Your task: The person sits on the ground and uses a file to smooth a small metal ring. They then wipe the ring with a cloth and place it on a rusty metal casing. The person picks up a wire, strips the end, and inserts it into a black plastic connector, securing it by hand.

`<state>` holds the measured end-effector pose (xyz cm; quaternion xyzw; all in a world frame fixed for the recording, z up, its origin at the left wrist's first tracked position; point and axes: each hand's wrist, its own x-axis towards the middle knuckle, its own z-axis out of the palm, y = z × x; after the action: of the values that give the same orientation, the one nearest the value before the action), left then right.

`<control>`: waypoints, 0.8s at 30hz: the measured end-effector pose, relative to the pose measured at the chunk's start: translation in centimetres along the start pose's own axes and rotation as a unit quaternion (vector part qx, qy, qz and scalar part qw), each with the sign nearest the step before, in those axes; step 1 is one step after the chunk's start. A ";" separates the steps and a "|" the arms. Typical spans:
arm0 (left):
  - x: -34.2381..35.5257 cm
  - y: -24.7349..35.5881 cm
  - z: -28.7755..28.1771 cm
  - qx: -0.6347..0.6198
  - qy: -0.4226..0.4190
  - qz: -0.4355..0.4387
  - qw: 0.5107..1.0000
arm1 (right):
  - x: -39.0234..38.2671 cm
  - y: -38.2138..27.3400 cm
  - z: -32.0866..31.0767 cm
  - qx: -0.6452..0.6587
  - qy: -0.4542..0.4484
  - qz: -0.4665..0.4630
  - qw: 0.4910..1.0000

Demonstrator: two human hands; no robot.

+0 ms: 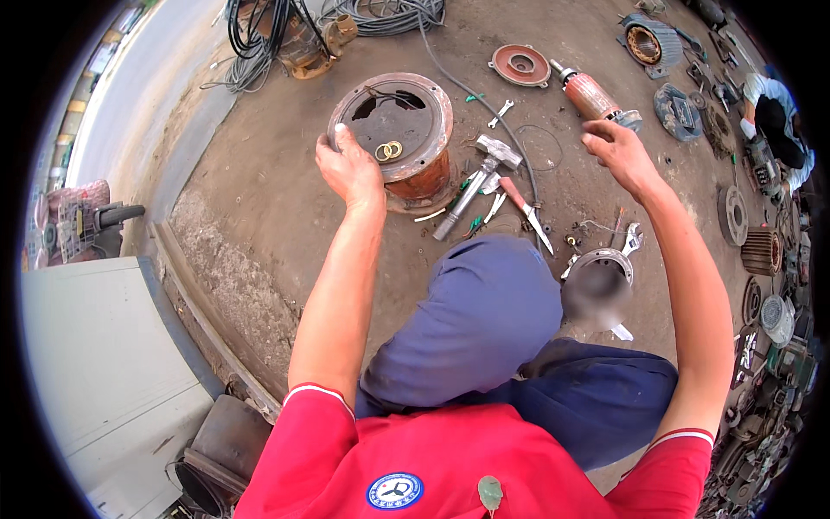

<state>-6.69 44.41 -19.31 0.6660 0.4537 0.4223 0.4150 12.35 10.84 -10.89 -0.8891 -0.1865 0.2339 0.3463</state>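
Note:
My left hand (353, 170) lies at the near left rim of a round, rust-brown motor housing (418, 179), its fingers apart. Two brass-coloured rings (389, 151) sit on the housing's dark top, just beside that hand. Two dark openings show in the top, with cable in one. My right hand (624, 158) is raised at the right with its fingers curled together; anything between them is too small or hidden to make out. Just beyond it lies a reddish motor rotor (591, 95) with a metal shaft, its lower end partly behind my fingers.
Between my hands lie a hammer (471, 195), a knife (527, 212) and a spanner (501, 113). An open metal cylinder (598, 285) stands by my knee. A red round cover (520, 65) lies farther off. Motor parts line the right, where another person (774, 121) works.

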 end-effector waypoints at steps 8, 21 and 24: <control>-0.4 0.7 -0.1 -0.028 -0.008 0.001 1.000 | 11.0 -12.8 15.2 0.120 -0.027 -0.123 0.985; 5.8 -0.2 0.2 -0.109 -0.127 -0.005 0.986 | 15.8 -14.2 19.8 0.405 -0.110 0.013 0.908; 9.1 -0.4 1.0 -0.156 -0.213 -0.038 0.964 | 14.8 -14.2 20.3 0.402 0.001 0.030 0.915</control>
<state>-3.77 53.00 -18.33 0.6503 0.3081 0.3199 0.6164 11.01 38.68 -18.30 -0.6804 -0.0499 0.2989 0.6672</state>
